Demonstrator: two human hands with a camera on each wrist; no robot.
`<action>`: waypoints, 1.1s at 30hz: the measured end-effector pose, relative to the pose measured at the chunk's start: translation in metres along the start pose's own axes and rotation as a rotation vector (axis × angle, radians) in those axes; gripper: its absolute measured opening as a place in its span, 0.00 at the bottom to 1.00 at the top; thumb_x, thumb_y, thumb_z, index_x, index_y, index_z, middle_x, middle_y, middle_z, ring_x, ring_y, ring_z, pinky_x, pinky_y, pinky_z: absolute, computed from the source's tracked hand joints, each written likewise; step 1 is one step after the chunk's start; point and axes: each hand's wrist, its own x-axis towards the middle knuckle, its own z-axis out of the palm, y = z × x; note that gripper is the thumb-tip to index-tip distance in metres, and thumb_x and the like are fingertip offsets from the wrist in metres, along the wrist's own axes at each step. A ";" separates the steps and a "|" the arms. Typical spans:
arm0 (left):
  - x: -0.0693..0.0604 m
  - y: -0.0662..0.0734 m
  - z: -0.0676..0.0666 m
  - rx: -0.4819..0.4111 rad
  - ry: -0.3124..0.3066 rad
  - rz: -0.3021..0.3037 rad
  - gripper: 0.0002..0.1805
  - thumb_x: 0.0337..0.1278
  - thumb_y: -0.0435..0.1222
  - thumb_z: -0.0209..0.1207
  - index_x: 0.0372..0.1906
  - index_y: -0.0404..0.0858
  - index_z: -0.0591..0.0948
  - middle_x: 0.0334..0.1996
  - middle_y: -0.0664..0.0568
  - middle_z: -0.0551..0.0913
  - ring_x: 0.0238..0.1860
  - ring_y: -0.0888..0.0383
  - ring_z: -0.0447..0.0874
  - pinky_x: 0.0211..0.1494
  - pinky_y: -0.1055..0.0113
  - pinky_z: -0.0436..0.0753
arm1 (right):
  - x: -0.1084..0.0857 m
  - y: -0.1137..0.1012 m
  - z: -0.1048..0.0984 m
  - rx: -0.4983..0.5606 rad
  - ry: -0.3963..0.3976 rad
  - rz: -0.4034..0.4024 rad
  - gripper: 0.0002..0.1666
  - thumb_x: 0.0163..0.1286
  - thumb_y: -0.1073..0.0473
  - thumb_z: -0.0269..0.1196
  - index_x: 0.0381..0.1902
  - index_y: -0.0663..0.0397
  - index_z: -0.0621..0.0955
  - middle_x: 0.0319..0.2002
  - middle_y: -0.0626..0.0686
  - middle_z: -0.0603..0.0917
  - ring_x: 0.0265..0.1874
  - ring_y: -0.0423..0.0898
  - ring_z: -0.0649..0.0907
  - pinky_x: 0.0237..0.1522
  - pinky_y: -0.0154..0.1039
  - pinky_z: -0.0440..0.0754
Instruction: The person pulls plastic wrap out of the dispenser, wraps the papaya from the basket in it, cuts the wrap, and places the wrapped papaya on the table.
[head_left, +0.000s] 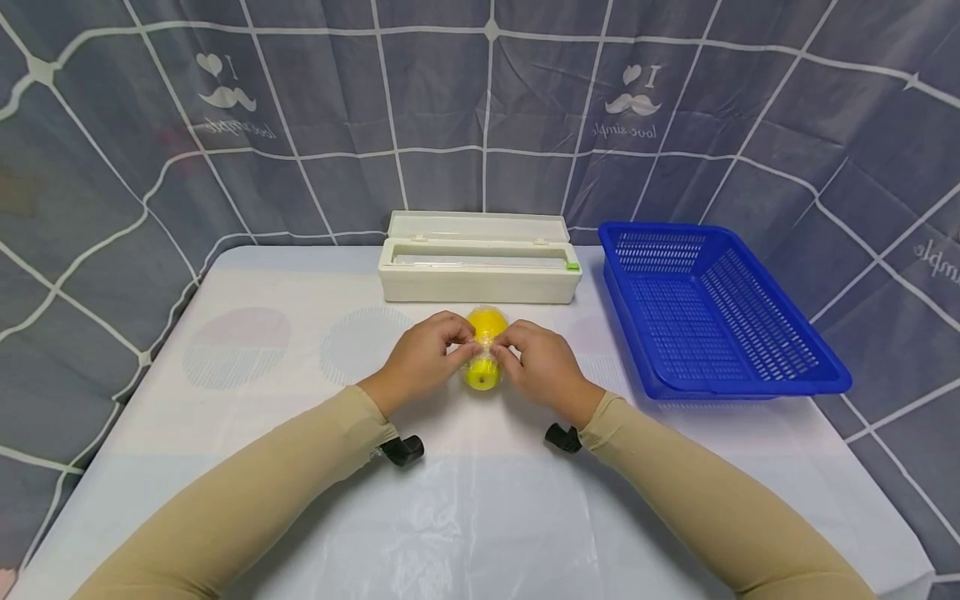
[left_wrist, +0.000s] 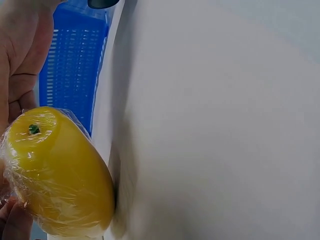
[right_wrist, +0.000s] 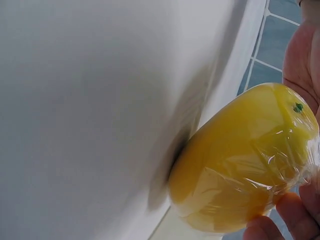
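A smooth oblong yellow fruit (head_left: 482,377) with a small green stem end lies on the table, wrapped in clear cling film (head_left: 485,342). From the left, my left hand (head_left: 426,357) pinches the film over the fruit's upper middle with thumb and curled fingers. My right hand (head_left: 546,364) does the same from the right, its fingertips close to the left ones. In the left wrist view, wrinkled film covers the fruit (left_wrist: 70,165) and bunches near the fingers. The right wrist view shows the fruit (right_wrist: 235,155) with creased film gathered by the fingertips.
Behind the fruit stands a white cling film dispenser (head_left: 480,287) with its lid (head_left: 480,226) raised and a green slider (head_left: 573,267) at its right end. A blue perforated basket (head_left: 645,367) sits at the right table edge. A grey gridded curtain (head_left: 435,100) hangs behind the table.
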 end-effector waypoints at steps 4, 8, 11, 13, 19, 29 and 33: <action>0.001 0.001 0.001 0.003 0.005 -0.013 0.07 0.68 0.40 0.69 0.40 0.40 0.87 0.48 0.51 0.87 0.49 0.52 0.87 0.52 0.57 0.84 | 0.000 0.000 0.000 0.006 0.003 0.027 0.06 0.73 0.59 0.68 0.37 0.57 0.88 0.39 0.53 0.89 0.32 0.46 0.82 0.36 0.41 0.81; 0.001 0.003 0.000 -0.019 -0.004 -0.049 0.07 0.68 0.40 0.69 0.42 0.41 0.85 0.46 0.51 0.86 0.51 0.53 0.88 0.55 0.55 0.84 | 0.001 -0.001 0.000 0.006 0.006 0.053 0.06 0.72 0.60 0.69 0.36 0.57 0.89 0.38 0.53 0.89 0.29 0.45 0.80 0.34 0.39 0.79; 0.002 0.005 0.000 -0.036 -0.014 -0.067 0.08 0.68 0.39 0.69 0.43 0.41 0.83 0.47 0.51 0.87 0.53 0.52 0.90 0.56 0.53 0.84 | 0.002 -0.003 0.000 0.011 0.006 0.074 0.06 0.71 0.60 0.69 0.35 0.57 0.88 0.37 0.53 0.89 0.28 0.44 0.79 0.33 0.38 0.77; 0.002 0.006 -0.001 -0.044 -0.021 -0.076 0.09 0.67 0.39 0.70 0.43 0.42 0.81 0.48 0.51 0.87 0.54 0.51 0.90 0.57 0.53 0.85 | 0.002 -0.004 0.001 0.020 0.003 0.096 0.06 0.71 0.60 0.70 0.36 0.57 0.88 0.37 0.53 0.88 0.28 0.45 0.78 0.33 0.38 0.77; 0.001 0.007 0.001 -0.039 -0.025 -0.069 0.06 0.67 0.39 0.70 0.41 0.43 0.83 0.48 0.52 0.87 0.54 0.51 0.91 0.58 0.52 0.85 | 0.002 -0.002 0.004 0.083 0.012 0.138 0.09 0.70 0.60 0.72 0.43 0.57 0.84 0.39 0.54 0.89 0.39 0.52 0.86 0.47 0.48 0.87; 0.002 0.007 0.002 -0.020 -0.031 -0.060 0.03 0.68 0.39 0.68 0.42 0.45 0.87 0.49 0.54 0.88 0.54 0.53 0.90 0.54 0.54 0.85 | 0.000 0.005 0.007 0.140 0.079 0.057 0.08 0.68 0.62 0.74 0.43 0.57 0.89 0.43 0.54 0.89 0.42 0.51 0.87 0.48 0.48 0.87; 0.003 0.007 0.001 -0.016 -0.027 -0.064 0.03 0.69 0.38 0.67 0.42 0.44 0.88 0.49 0.53 0.88 0.54 0.52 0.89 0.57 0.52 0.85 | 0.000 0.007 0.008 0.158 0.106 0.041 0.11 0.67 0.62 0.75 0.47 0.57 0.88 0.47 0.55 0.89 0.43 0.52 0.88 0.49 0.47 0.89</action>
